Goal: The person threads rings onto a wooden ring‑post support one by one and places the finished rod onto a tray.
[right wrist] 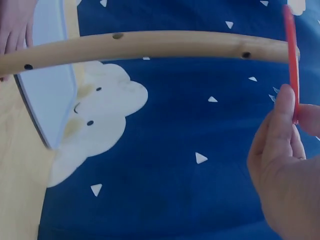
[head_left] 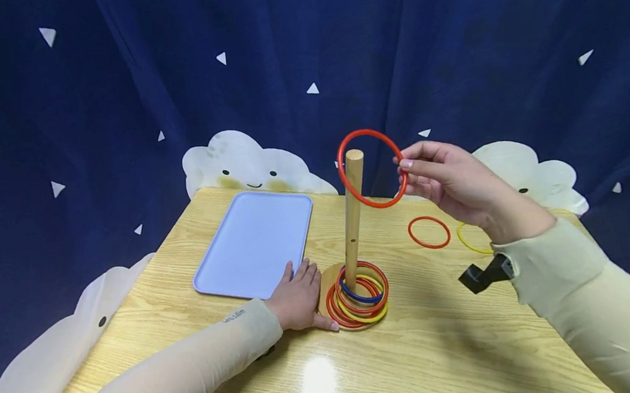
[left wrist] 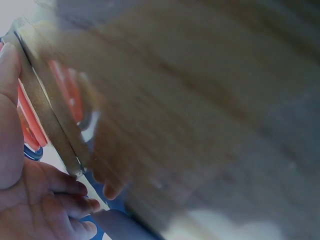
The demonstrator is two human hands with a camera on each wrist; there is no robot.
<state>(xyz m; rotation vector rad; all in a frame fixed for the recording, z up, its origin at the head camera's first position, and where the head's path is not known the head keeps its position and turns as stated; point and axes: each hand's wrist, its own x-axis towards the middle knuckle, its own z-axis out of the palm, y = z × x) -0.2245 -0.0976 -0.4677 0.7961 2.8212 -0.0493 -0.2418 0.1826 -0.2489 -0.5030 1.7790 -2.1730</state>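
– Background?
– Navy curtain, upper frame; wood table below.
– On it?
– Blue tray, centre-left. Base, centre, upright peg on it.
– Left hand?
– At base's left edge, fingers straight, gripping nothing.
– Right hand?
– Right of centre, pinching red ring by peg top; around it or beside, can't tell.
– Others?
– Stacked rings round peg foot; loose red ring and yellow ring, right of centre.

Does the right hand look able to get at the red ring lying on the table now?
Probably yes: the lying red ring is uncovered, lower than the right hand. That hand pinches a raised red ring, though, so it may need to release that first.
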